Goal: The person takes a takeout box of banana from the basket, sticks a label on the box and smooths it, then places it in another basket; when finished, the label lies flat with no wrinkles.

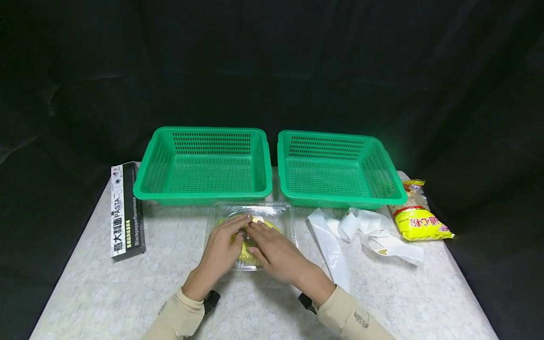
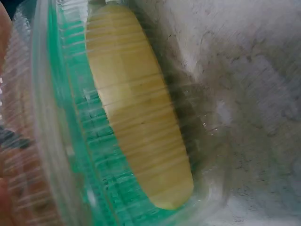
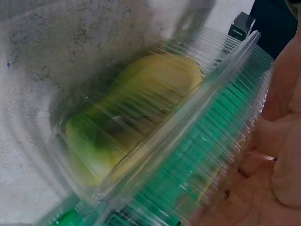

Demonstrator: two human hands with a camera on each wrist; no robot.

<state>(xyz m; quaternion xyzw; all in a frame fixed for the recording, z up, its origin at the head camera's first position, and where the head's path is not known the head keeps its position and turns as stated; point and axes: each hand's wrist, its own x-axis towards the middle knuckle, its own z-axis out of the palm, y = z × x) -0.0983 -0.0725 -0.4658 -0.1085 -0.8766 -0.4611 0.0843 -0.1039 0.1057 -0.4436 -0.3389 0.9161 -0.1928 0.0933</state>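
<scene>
A clear plastic container (image 1: 293,226) stands at the table's front middle, with yellow and green fruit-like pieces inside. My left hand (image 1: 221,248) and my right hand (image 1: 278,252) both rest on top of it, fingers extended and fingertips meeting near its middle. The left wrist view shows a long yellow piece (image 2: 136,103) behind the ribbed clear wall. In the right wrist view a yellow-green piece (image 3: 141,103) lies behind the plastic, and my right hand (image 3: 268,165) is beside the wall.
Two green baskets (image 1: 204,195) (image 1: 340,200) stand behind the container. A black and white pasta box (image 1: 127,212) lies at the left. To the right are crumpled white strips (image 1: 333,250) and a yellow food packet (image 1: 418,219).
</scene>
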